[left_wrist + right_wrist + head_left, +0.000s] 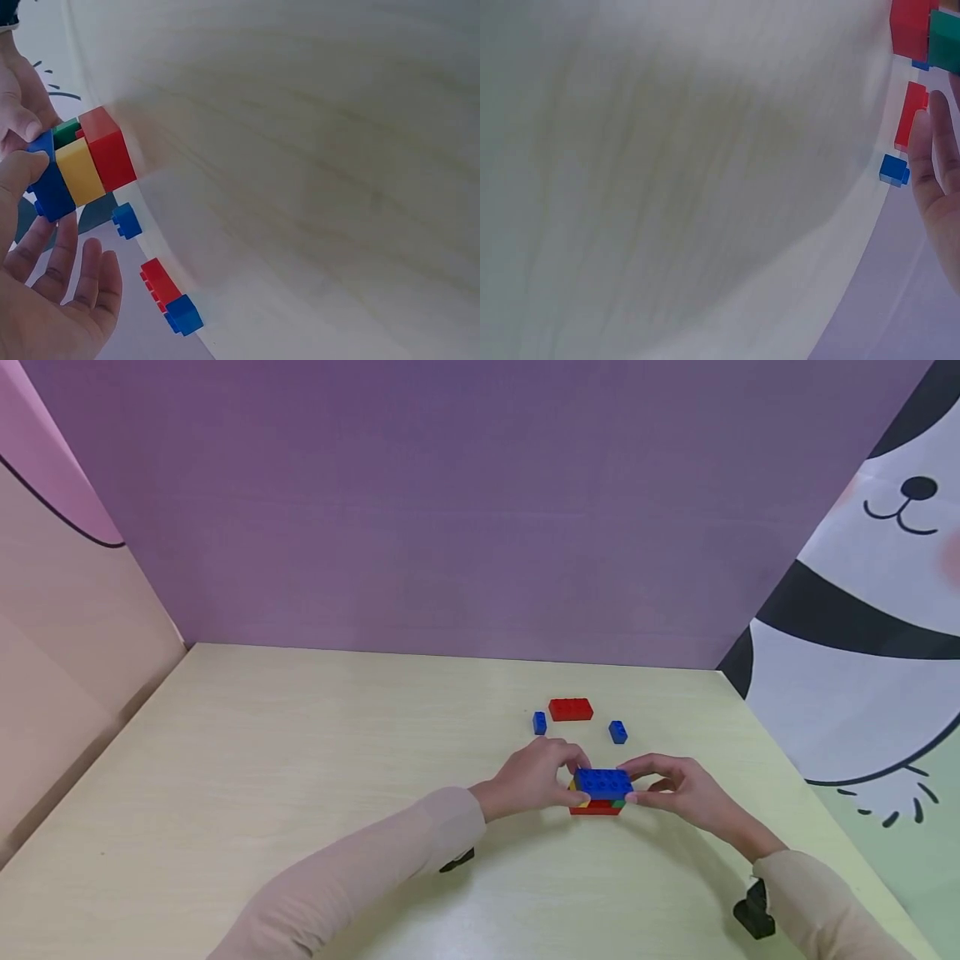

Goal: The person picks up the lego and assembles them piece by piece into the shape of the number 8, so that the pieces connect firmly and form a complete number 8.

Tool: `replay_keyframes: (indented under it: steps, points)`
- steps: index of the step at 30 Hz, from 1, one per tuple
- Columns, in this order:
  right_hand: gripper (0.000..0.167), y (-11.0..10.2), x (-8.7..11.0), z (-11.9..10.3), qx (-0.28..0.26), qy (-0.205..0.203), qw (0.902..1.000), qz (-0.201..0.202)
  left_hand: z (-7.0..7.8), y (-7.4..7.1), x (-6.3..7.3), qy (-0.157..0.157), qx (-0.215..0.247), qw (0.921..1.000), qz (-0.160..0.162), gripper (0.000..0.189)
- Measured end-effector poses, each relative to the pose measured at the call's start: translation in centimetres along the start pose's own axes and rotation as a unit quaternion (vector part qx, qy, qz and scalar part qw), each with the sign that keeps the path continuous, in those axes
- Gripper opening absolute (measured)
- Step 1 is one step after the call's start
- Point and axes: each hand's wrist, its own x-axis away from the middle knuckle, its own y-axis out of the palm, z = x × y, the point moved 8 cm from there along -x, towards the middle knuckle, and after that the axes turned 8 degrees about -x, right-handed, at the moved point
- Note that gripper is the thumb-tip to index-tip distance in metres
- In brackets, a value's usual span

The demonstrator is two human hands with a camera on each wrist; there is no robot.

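Observation:
A long blue toy brick (603, 783) tops a small stack. Under it are a yellow brick (81, 172) at the left end and a green brick (66, 132) at the right end. A larger red brick (111, 150) forms the bottom. My left hand (528, 778) grips the blue brick's left end between thumb and fingers, the thumb on its near side. At the opposite end, my right hand (684, 793) pinches the same brick with thumb and forefinger. In the right wrist view, only the red and green bricks of the stack show clearly, at the top right corner.
Behind the stack lie a loose red brick (571, 710) and two small blue bricks, one to its left (539, 723) and one to its right (618, 732). The pale wooden table (337, 735) meets a purple wall panel (450, 527) at the back.

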Motion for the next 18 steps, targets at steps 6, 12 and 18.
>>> replay_keyframes:
  steps: [6, 12, 18]
  points:
    - [0.036, -0.05, -0.04, 0.29, 0.008, 0.009, 0.9999, -0.001, -0.12, 0.21, 0.04, -0.005, 0.015, 0.9999, 0.002, 0.036]
    - [0.036, -0.14, -0.19, 0.28, 0.018, 0.006, 0.9998, -0.001, -0.46, 0.42, 0.03, -0.017, 0.03, 0.9994, 0.004, 0.035]
    - [0.036, -0.19, -0.18, 0.22, 0.023, 0.006, 0.9997, -0.001, -0.44, 0.44, -0.02, -0.017, 0.032, 0.9993, 0.008, 0.033]
